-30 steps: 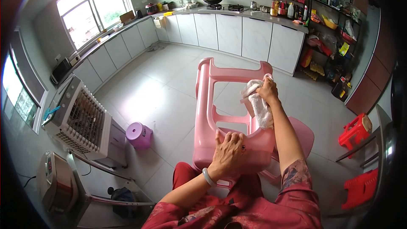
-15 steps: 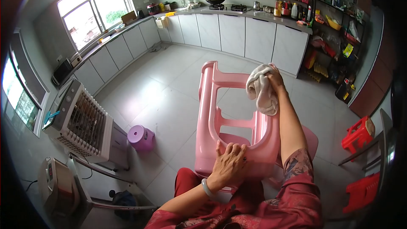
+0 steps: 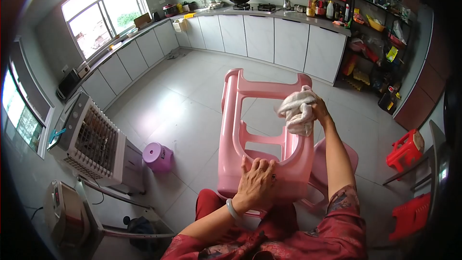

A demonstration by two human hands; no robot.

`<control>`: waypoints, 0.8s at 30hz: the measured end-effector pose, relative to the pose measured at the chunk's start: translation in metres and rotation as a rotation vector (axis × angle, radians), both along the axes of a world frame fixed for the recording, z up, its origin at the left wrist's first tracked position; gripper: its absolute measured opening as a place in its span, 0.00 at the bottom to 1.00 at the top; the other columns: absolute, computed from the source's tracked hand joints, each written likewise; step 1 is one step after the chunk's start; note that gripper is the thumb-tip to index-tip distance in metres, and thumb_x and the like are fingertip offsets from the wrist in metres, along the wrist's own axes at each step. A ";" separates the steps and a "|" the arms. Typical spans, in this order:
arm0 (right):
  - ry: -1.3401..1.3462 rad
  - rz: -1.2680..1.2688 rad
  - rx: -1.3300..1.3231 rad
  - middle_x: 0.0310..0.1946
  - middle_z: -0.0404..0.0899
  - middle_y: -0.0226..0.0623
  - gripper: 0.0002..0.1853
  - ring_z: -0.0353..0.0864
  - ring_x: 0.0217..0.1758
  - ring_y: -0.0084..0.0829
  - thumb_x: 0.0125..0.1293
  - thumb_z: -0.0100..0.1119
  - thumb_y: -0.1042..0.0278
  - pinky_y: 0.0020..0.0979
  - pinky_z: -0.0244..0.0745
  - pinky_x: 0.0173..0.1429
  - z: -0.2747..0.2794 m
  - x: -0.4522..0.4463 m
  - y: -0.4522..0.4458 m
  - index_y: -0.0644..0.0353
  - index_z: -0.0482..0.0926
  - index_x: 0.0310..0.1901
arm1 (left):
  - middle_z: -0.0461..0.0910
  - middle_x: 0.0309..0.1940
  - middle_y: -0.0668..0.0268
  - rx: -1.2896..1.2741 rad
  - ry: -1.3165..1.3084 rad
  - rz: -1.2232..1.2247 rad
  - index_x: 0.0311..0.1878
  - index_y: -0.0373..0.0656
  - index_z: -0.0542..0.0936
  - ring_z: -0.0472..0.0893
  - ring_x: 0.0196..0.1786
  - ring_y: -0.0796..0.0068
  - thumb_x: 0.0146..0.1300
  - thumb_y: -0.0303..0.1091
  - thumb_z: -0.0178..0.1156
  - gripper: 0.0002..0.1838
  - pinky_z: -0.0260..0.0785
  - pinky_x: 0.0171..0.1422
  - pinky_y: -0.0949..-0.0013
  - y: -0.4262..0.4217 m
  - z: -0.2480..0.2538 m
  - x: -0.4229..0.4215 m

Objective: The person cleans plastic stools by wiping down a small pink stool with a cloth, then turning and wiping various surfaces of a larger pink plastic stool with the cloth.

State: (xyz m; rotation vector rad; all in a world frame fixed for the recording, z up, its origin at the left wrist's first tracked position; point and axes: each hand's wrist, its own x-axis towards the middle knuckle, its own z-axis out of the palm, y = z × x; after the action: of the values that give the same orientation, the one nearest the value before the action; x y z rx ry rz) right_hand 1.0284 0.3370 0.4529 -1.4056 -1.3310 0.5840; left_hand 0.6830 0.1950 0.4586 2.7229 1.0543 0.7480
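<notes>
A pink plastic stool (image 3: 231,130) is tipped over in front of me, its open frame facing up. My left hand (image 3: 257,183), with a pale bangle at the wrist, grips the near edge of the stool, fingers curled over the rim. A crumpled whitish cloth (image 3: 299,113) is bunched in my right hand (image 3: 321,109) and lies against the stool's right leg. The cloth hides part of that leg and some of my fingers. Beneath my right forearm, partly covered, stands a second pink stool (image 3: 349,156).
On the tiled floor to the left are a small purple stool (image 3: 157,156) and an air cooler (image 3: 96,139). Red stools (image 3: 406,151) stand at the right beside a dark chair. White cabinets (image 3: 260,36) line the back, with a loaded shelf rack (image 3: 375,43) at the right.
My right hand has moved the cloth a little down along the stool's right leg, baring its far corner. The left hand keeps its grip. The view has shifted slightly.
</notes>
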 end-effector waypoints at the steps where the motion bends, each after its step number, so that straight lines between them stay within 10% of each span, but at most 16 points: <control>1: 0.025 0.010 -0.006 0.52 0.83 0.43 0.26 0.83 0.54 0.37 0.56 0.56 0.66 0.33 0.76 0.58 -0.002 -0.003 -0.011 0.57 0.77 0.60 | 0.72 0.48 0.62 0.006 -0.014 0.003 0.59 0.42 0.71 0.71 0.58 0.59 0.58 0.48 0.63 0.29 0.45 0.71 0.34 -0.001 0.000 0.001; 10: -0.252 -0.010 0.230 0.50 0.81 0.49 0.21 0.78 0.57 0.52 0.51 0.61 0.65 0.44 0.72 0.63 -0.008 -0.074 -0.130 0.61 0.79 0.49 | 0.74 0.47 0.62 0.023 -0.073 0.021 0.57 0.43 0.73 0.72 0.58 0.59 0.56 0.49 0.64 0.29 0.45 0.73 0.35 -0.006 -0.003 0.000; 24: -0.101 -0.033 0.281 0.48 0.80 0.48 0.22 0.79 0.54 0.46 0.59 0.63 0.61 0.43 0.67 0.65 -0.020 -0.191 -0.227 0.64 0.77 0.52 | 0.73 0.54 0.55 -0.059 -0.192 -0.058 0.57 0.39 0.73 0.69 0.62 0.54 0.55 0.36 0.61 0.25 0.49 0.72 0.40 -0.002 -0.006 -0.013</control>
State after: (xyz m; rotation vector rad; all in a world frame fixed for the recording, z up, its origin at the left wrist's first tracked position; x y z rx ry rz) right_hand 0.8373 0.1096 0.4325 -1.2363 -1.4068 0.2937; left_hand 0.6700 0.1934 0.4531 2.5594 0.9365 0.9310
